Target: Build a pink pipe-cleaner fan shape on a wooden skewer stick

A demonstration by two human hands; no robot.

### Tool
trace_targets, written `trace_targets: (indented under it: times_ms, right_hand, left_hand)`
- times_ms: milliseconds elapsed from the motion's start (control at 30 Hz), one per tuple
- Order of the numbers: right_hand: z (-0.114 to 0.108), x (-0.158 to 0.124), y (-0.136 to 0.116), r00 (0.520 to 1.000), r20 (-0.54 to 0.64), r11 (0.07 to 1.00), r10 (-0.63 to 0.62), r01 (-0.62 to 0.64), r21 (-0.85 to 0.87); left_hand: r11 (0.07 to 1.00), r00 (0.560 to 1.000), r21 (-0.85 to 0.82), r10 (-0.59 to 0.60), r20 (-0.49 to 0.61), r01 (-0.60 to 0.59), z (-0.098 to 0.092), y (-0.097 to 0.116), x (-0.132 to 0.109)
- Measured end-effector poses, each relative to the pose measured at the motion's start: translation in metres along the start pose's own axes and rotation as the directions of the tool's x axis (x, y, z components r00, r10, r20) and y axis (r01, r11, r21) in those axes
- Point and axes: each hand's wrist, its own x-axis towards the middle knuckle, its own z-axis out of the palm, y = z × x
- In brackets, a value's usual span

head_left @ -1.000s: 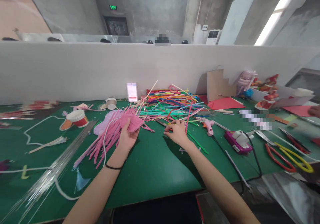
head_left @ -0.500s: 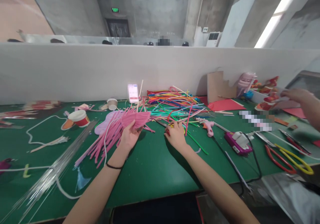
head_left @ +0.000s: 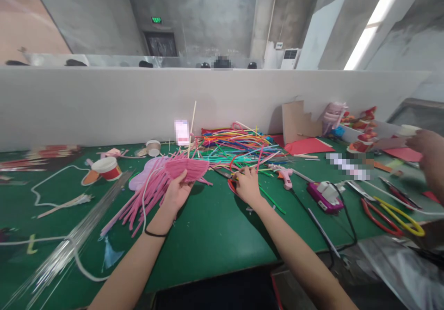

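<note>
My left hand [head_left: 178, 191] is closed on a pink fan-shaped piece [head_left: 187, 167] of pipe cleaners laid side by side, thumb on its near face. Behind and below it lies a loose bundle of pink pipe cleaners [head_left: 138, 201]. My right hand [head_left: 248, 187] is closed over a pair of scissors [head_left: 231, 186] on the table. A red handle loop shows left of the fingers, and the dark blades point left; the rest is hidden under the hand. Beyond the hands lies a heap of multicoloured pipe cleaners [head_left: 236, 139].
A pink glue gun [head_left: 286, 179] and a purple power strip [head_left: 324, 198] lie at right, with large scissors [head_left: 385, 215] further right. A paper cup [head_left: 106, 167] and thin clear rods [head_left: 83, 227] are at left. Another person's hand [head_left: 428, 150] reaches in at far right.
My right hand has closed over the scissors, and their red handle loop now shows at its left. The pink piece is turned slightly flatter towards me in my left hand.
</note>
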Motion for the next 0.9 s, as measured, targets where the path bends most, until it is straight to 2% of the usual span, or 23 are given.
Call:
trace_targets:
  times_ms: [200, 267, 333, 367, 400, 467, 500, 533, 600, 667, 767, 833, 900]
  right_hand:
    - [0.002, 0.006, 0.008, 0.999, -0.03, 1.0, 0.013, -0.012, 0.016]
    - [0.004, 0.009, 0.009, 0.997, -0.06, 0.988, 0.05, -0.041, 0.147]
    - [0.005, 0.012, 0.006, 0.991, -0.073, 0.905, 0.114, -0.073, 0.42]
    - [0.006, 0.013, 0.002, 0.986, -0.046, 0.798, 0.16, -0.102, 0.593]
    - [0.006, 0.013, -0.002, 0.979, 0.014, 0.64, 0.204, -0.144, 0.755]
    - [0.004, 0.013, -0.011, 0.956, 0.178, 0.252, 0.233, -0.236, 0.938]
    - [0.003, 0.013, -0.015, 0.944, 0.25, 0.082, 0.216, -0.273, 0.959]
    - [0.001, 0.012, -0.017, 0.935, 0.302, -0.047, 0.186, -0.298, 0.953]
    - [-0.003, 0.01, -0.019, 0.927, 0.352, -0.188, 0.127, -0.325, 0.927]
    - [-0.006, 0.009, -0.017, 0.924, 0.369, -0.234, 0.099, -0.338, 0.911]
    - [-0.01, 0.007, -0.013, 0.926, 0.366, -0.241, 0.097, -0.335, 0.911]
    - [-0.011, 0.008, -0.012, 0.925, 0.367, -0.231, 0.101, -0.337, 0.913]
    - [-0.011, 0.009, -0.012, 0.917, 0.374, -0.225, 0.143, -0.338, 0.914]
  left_hand:
    - [0.999, 0.999, 0.046, 0.021, 0.027, -0.022, -0.001, -0.002, 0.002]
    - [0.995, 0.998, 0.101, 0.007, 0.055, -0.013, -0.001, -0.003, 0.001]
    - [0.989, 0.997, 0.148, -0.022, 0.08, 0.01, 0.0, -0.006, -0.003]
    - [0.986, 0.995, 0.165, -0.038, 0.093, 0.022, 0.001, -0.008, -0.006]
    - [0.983, 0.993, 0.182, -0.054, 0.107, 0.034, 0.003, -0.011, -0.01]
    - [0.971, 0.984, 0.23, -0.106, 0.143, 0.071, 0.007, -0.016, -0.018]
    - [0.959, 0.975, 0.264, -0.148, 0.165, 0.101, 0.009, -0.018, -0.022]
    - [0.945, 0.963, 0.3, -0.195, 0.187, 0.133, 0.011, -0.02, -0.026]
    - [0.91, 0.932, 0.365, -0.289, 0.217, 0.197, 0.013, -0.022, -0.032]
    - [0.883, 0.91, 0.407, -0.347, 0.225, 0.236, 0.014, -0.019, -0.034]
    - [0.853, 0.902, 0.459, -0.378, 0.21, 0.25, 0.014, -0.007, -0.029]
    - [0.843, 0.916, 0.494, -0.348, 0.201, 0.212, 0.014, 0.006, -0.022]
    - [0.817, 0.943, 0.567, -0.261, 0.206, 0.102, 0.012, 0.022, -0.015]
